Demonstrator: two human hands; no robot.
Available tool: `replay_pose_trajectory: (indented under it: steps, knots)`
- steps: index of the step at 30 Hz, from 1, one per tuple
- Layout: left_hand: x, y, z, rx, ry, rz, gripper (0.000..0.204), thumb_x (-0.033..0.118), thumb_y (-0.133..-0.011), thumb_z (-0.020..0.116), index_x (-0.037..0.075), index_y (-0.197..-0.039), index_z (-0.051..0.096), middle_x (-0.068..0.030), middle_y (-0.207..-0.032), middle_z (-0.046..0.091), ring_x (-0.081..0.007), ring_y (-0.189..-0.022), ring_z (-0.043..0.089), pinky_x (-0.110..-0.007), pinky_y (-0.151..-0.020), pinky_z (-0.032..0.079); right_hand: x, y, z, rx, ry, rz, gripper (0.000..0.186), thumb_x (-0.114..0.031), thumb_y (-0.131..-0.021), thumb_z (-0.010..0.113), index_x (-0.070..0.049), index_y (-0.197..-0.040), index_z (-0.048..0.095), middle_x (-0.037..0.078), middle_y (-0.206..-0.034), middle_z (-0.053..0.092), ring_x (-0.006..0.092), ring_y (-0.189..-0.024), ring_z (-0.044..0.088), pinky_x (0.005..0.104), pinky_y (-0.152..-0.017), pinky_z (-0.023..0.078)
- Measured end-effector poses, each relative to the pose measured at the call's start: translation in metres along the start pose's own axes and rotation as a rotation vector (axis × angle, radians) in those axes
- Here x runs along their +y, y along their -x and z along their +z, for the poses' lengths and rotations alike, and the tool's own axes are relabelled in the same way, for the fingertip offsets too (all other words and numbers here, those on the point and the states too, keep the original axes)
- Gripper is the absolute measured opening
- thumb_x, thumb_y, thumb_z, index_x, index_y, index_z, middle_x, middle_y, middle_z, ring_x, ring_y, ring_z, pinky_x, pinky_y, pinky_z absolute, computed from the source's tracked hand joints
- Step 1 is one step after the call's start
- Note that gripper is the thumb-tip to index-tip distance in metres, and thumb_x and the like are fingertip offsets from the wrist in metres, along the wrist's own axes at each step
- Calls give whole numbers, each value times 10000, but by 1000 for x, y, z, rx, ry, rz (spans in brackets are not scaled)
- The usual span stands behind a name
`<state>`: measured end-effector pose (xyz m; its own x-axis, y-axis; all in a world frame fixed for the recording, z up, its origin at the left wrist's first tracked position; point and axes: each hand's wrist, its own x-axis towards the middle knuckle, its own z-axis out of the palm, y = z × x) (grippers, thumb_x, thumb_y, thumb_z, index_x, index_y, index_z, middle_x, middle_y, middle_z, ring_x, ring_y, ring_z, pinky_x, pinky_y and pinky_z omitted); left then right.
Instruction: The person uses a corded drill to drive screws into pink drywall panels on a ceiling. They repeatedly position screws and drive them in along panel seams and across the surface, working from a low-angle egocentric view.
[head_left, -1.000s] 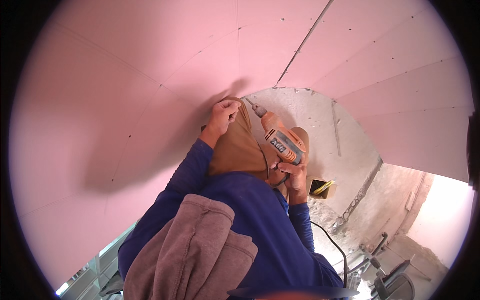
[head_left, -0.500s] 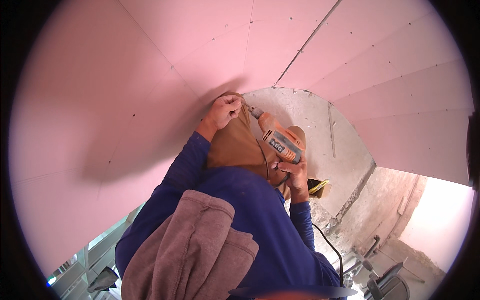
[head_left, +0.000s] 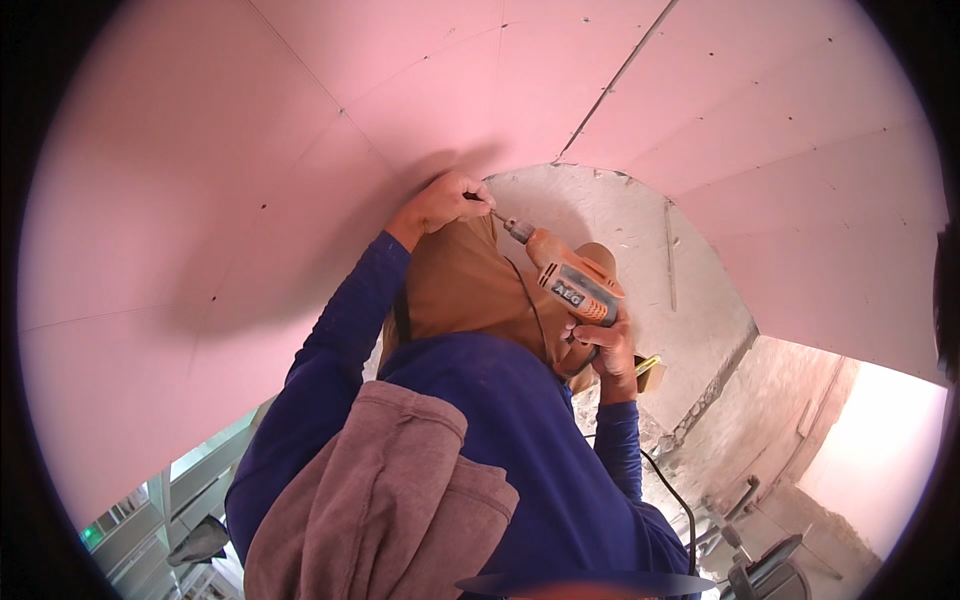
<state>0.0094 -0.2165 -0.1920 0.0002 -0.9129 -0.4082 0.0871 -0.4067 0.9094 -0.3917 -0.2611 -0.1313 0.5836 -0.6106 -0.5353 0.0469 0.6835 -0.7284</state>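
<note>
An orange and black corded power drill point(head_left: 575, 284) is gripped in my right hand point(head_left: 612, 348), its metal chuck point(head_left: 519, 230) pointing up and to the left. A thin bit point(head_left: 499, 214) sticks out of the chuck and ends close to the fingertips of my left hand point(head_left: 448, 204). Those fingers are pinched together beside the pink wall panel. Something small and dark shows at them, too small to make out. Beneath both hands are my brown trousers point(head_left: 450, 285).
Pink boards point(head_left: 240, 130) with screw heads and seams rise ahead and on both sides. A rough concrete floor point(head_left: 640, 240) lies beyond my knees. A yellow-edged tool point(head_left: 648, 364) sits by my right wrist. A black cable point(head_left: 683, 498) and dark equipment point(head_left: 768, 575) are at the lower right.
My left hand has turned, its fingers now pointing more to the right by the bit. The drill and my right hand have shifted slightly right and down in the picture.
</note>
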Motion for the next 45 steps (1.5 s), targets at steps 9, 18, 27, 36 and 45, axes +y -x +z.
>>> replay_pose_trajectory:
  steps: [9,18,27,36,45]
  knots:
    - [-34,-4,-2,-29,-37,-64,130,87,-948,788,-21,-1021,781,-37,-948,737,-72,-735,552,-261,-646,459,10,-11,-15,-19,-43,114,735,115,-763,727,27,-1473,560,147,-970,725,256,-800,736,430,-770,666]
    - [-21,4,3,-18,535,-15,144,134,-1033,741,2,-976,745,-7,-837,660,-87,-664,513,-259,-576,400,8,-5,2,-46,-165,51,610,-68,-858,909,72,-1376,619,196,-1059,786,326,-882,798,452,-816,681]
    - [26,29,75,377,762,264,224,204,-1128,647,11,-1055,732,2,-828,638,-89,-718,573,-256,-631,435,-16,18,34,-132,-236,-26,695,-248,-921,867,-12,-1488,543,196,-1114,746,330,-896,775,490,-793,672]
    - [67,42,88,653,30,-5,281,270,-1112,674,26,-1028,784,38,-819,619,-41,-742,523,-270,-636,416,4,11,43,-98,-319,-75,449,-228,-959,800,-42,-1329,625,152,-966,724,294,-841,743,489,-773,659]
    - [247,219,67,1401,-1051,1031,112,119,-1052,759,30,-1087,816,-17,-956,770,-71,-756,611,-254,-642,484,53,-29,17,17,-485,56,457,-211,-976,788,-23,-1342,588,146,-916,688,301,-767,717,449,-713,630]
